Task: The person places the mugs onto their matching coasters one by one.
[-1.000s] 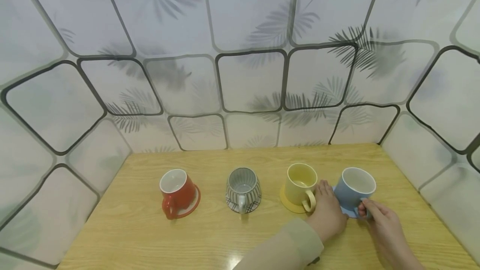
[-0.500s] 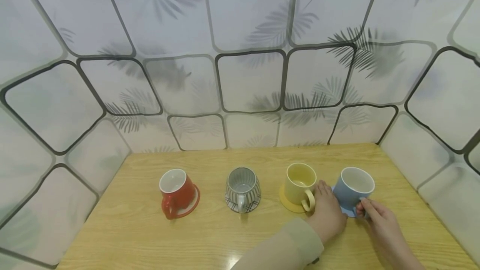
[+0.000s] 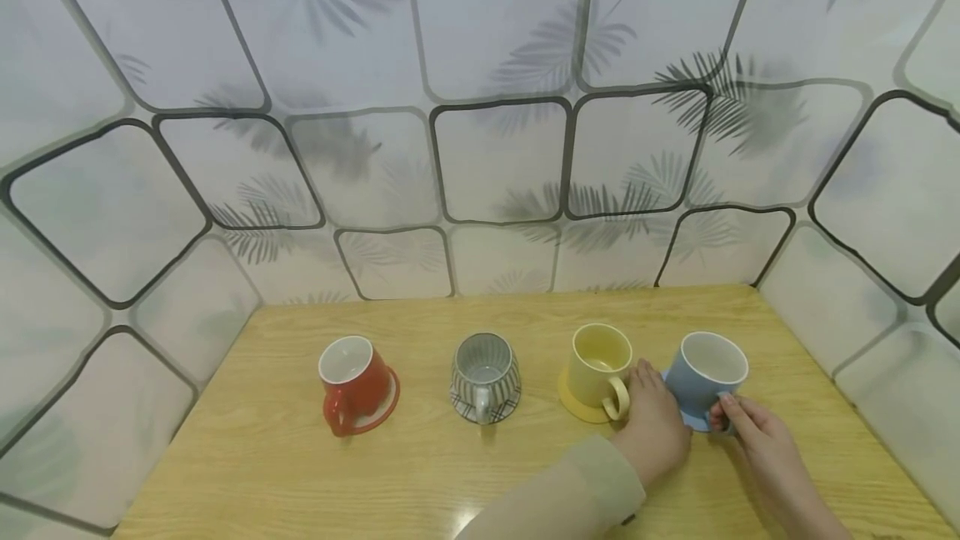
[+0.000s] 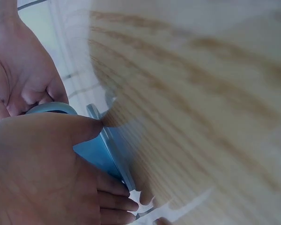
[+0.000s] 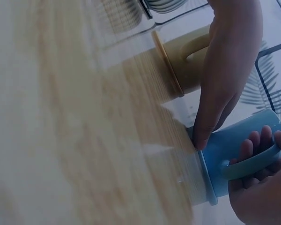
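A blue mug with a white inside stands upright on a blue saucer at the right of the table. My right hand grips the mug's handle, fingers through the loop and thumb on top. My left hand holds the saucer's left edge, with the thumb at the near rim and the fingers along the far side. Its fingertips lie close to the handle of a yellow mug on a yellow saucer.
A grey striped cup on a plaid saucer stands mid-table. A red mug with a white inside leans on a red-rimmed saucer at the left. The wood table meets patterned walls at back and sides.
Both hands keep their places on the blue mug and its saucer. The whole view shifts very slightly; nothing else visibly moves.
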A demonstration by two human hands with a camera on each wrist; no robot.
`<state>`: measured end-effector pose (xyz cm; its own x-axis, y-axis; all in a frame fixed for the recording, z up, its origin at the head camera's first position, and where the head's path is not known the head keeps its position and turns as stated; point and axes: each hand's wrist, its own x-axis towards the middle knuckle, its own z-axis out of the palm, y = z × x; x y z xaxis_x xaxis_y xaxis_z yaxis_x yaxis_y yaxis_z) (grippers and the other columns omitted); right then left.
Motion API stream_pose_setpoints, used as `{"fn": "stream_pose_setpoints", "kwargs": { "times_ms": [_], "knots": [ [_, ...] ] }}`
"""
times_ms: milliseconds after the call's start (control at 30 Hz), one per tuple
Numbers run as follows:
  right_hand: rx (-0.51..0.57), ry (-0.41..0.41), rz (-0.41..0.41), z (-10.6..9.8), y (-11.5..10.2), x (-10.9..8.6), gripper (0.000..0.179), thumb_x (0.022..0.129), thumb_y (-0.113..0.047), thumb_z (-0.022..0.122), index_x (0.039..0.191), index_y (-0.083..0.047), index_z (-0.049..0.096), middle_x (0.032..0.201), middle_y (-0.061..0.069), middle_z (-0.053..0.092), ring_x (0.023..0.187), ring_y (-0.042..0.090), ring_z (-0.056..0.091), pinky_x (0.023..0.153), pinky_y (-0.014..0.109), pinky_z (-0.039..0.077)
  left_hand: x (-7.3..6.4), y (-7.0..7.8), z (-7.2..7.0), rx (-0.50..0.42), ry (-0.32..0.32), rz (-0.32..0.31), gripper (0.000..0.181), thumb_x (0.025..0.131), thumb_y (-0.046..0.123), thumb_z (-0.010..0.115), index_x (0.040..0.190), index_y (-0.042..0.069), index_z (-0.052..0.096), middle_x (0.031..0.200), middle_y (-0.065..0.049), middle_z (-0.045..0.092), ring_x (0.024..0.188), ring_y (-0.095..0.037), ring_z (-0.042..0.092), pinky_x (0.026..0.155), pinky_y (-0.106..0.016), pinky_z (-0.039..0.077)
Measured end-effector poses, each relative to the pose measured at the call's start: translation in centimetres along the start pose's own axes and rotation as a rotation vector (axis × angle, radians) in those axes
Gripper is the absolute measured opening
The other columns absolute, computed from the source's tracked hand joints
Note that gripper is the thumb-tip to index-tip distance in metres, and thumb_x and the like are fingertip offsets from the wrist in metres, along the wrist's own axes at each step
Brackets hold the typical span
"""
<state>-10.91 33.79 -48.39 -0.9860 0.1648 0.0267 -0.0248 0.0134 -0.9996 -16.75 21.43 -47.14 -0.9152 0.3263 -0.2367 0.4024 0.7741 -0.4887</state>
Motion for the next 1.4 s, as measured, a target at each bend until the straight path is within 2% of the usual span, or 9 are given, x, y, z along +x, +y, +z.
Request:
{"fn": "stream_pose_setpoints", "kwargs": {
  "times_ms": [200,300,433,700,767,933,1167,1267,1400],
  "knots": [
    [-0.121,0.011,0.02,-0.3,-0.2,0.0,0.035,0.114,-0.019,0.049,0.089,-0.01,0.072,0.082,-0.016,0.07,0.083,-0.004,0.062,0.076,0.007,0.049,-0.6,0.1,-0.3,0.085,-0.017,-0.007,0.061,0.11,0.067,0.023,0.164,0.041,0.028,0.172,0.017,0.027,0.162,-0.004,0.023,0.135,-0.028,0.02],
    [-0.139,0.019,0.023,-0.3,-0.2,0.0,0.035,0.114,-0.021,0.05,0.089,-0.01,0.073,0.082,-0.017,0.07,0.083,-0.004,0.062,0.076,0.006,0.047,-0.9,0.1,-0.4,0.126,-0.036,0.004,0.056,0.112,0.062,0.02,0.164,0.042,0.027,0.173,0.018,0.024,0.162,-0.003,0.021,0.136,-0.028,0.017],
    [-0.158,0.034,0.044,-0.1,-0.6,0.0,0.035,0.113,-0.02,0.051,0.088,-0.011,0.075,0.081,-0.018,0.071,0.082,-0.005,0.063,0.077,0.006,0.047,-1.1,0.0,-0.3,0.145,-0.038,0.003,0.059,0.11,0.066,0.019,0.164,0.042,0.026,0.173,0.018,0.024,0.162,-0.003,0.021,0.136,-0.027,0.017],
    [-0.447,0.012,0.142,-0.5,-1.7,0.3,0.041,0.114,-0.035,0.049,0.104,-0.008,0.078,0.087,-0.031,0.068,0.089,-0.018,0.056,0.077,0.003,0.045,-1.8,-0.4,-0.2,0.213,-0.018,0.0,0.052,0.114,0.055,0.018,0.165,0.044,0.024,0.173,0.021,0.024,0.162,-0.004,0.022,0.136,-0.027,0.016],
    [-0.465,0.015,0.126,-0.7,-1.7,0.2,0.04,0.114,-0.032,0.05,0.108,-0.003,0.077,0.088,-0.031,0.07,0.09,-0.019,0.057,0.077,0.002,0.045,-2.0,-0.6,-0.1,0.215,-0.008,0.015,0.052,0.114,0.055,0.018,0.164,0.044,0.025,0.172,0.021,0.026,0.162,-0.004,0.024,0.136,-0.027,0.017],
    [-0.49,0.028,0.113,-1.2,-1.6,-0.1,0.036,0.112,-0.032,0.055,0.112,-0.004,0.077,0.09,-0.037,0.066,0.091,-0.022,0.055,0.076,0.003,0.043,-2.5,-1.1,-0.1,0.193,0.024,0.055,0.052,0.113,0.058,0.023,0.163,0.044,0.031,0.17,0.022,0.031,0.16,-0.005,0.029,0.135,-0.028,0.02],
    [-0.519,0.037,0.122,-2.0,-1.9,0.0,0.044,0.111,-0.034,0.057,0.124,0.005,0.07,0.093,-0.043,0.06,0.091,-0.023,0.052,0.074,0.005,0.045,-3.5,-1.9,-0.4,0.161,0.071,0.095,0.049,0.113,0.057,0.027,0.159,0.047,0.037,0.168,0.022,0.036,0.159,-0.006,0.033,0.135,-0.03,0.023],
    [-0.519,0.049,0.098,-2.2,-2.0,-0.1,0.034,0.11,-0.031,0.058,0.119,-0.001,0.073,0.093,-0.042,0.06,0.09,-0.022,0.054,0.074,0.004,0.046,-3.9,-2.3,-0.5,0.16,0.084,0.115,0.048,0.113,0.058,0.028,0.159,0.047,0.037,0.168,0.021,0.036,0.159,-0.006,0.033,0.135,-0.031,0.023],
    [-0.503,0.066,0.086,-2.4,-2.3,0.0,0.02,0.109,-0.03,0.061,0.111,-0.017,0.075,0.091,-0.041,0.062,0.088,-0.02,0.055,0.073,0.005,0.047,-4.4,-2.8,-0.6,0.159,0.108,0.138,0.051,0.112,0.062,0.029,0.16,0.047,0.037,0.169,0.02,0.035,0.159,-0.007,0.033,0.135,-0.032,0.024]
  ]
}}
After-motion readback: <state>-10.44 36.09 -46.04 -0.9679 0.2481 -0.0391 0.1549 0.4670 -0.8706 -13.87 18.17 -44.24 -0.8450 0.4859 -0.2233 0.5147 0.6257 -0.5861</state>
